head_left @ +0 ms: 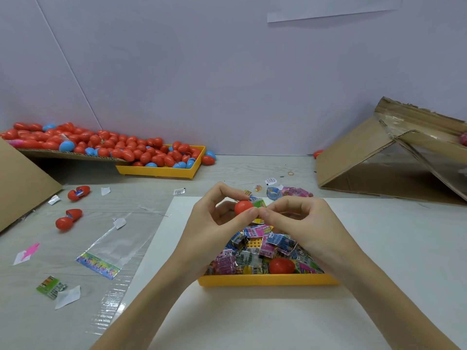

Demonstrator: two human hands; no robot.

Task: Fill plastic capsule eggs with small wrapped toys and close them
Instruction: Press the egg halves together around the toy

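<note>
From the head view we see both hands raised over a yellow tray [267, 279] of wrapped toys [255, 251] on a white sheet [252, 317] on the desk [141, 183]. The left hand [214, 218] pinches a red egg [243, 207] between thumb and curled fingers. The right hand [300, 221] meets it at the egg's right side, its grip pressed together on a green wrapped toy [260, 203] at the egg. We cannot tell whether the egg is closed. Another red egg [281, 265] lies among the toys in the tray. At far left, a heap of red and blue eggs [106, 145] spills from cardboard [68, 154] into a second yellow tray [161, 171]. Two open red eggs [73, 205] lie on the desk at left, among paper scraps.
</note>
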